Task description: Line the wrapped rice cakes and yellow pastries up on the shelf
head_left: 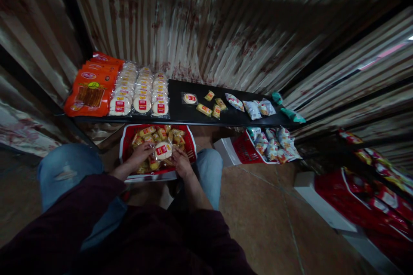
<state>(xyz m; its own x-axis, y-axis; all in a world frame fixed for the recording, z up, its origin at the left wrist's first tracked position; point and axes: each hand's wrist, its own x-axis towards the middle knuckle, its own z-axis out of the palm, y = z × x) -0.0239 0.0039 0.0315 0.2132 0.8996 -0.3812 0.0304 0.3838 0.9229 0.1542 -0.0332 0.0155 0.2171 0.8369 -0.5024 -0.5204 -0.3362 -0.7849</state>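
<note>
Both hands grip a round white cracker packet (pixel 163 151) in clear wrap with a red label. My left hand (pixel 143 153) pinches its left edge, and my right hand (pixel 181 160) pinches the right edge. Below it is a red basket (pixel 191 142) with a white rim, filled with small yellow wrapped snacks (pixel 146 131). On the black shelf (pixel 180 116) above, similar round packets (pixel 142 104) stand in three overlapping rows. A single round packet (pixel 189 98) lies apart to their right, near a few small yellow snacks (pixel 204 109).
Orange snack bags (pixel 88 90) are stacked at the shelf's left end. White bags (pixel 251 109) and green bags (pixel 293 115) lie toward its right end. A second red basket (pixel 247 148) holds white bags. Farther right stand a red container (pixel 332 189) and another shelf. A striped curtain (pixel 193 21) hangs behind.
</note>
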